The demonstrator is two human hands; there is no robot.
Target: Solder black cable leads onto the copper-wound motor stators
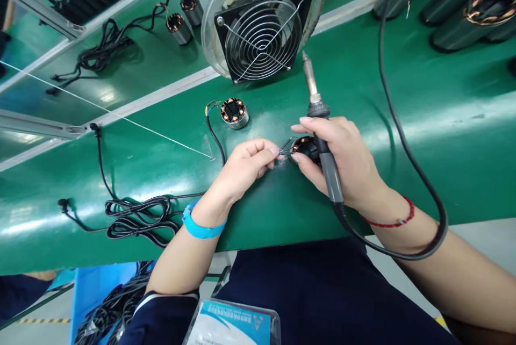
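In my right hand [342, 157] lies a soldering iron [328, 165], its metal tip pointing up toward the fan. The thumb and fingertips of that hand also reach the rim of a small motor stator [302, 146] with copper windings, partly hidden behind the hand. My left hand [250, 165] pinches thin wires [285, 150] at the stator's left side. A second stator [234, 113], joined to a black cable [215, 138], stands on the green table beyond my left hand.
A round fan with a wire guard [262, 47] stands at the back. Coiled black power cords [141, 216] lie at left. More stators [475, 17] stand back right, and two small ones [178, 29] on the shelf. A blue bin [91, 286] of cables sits below.
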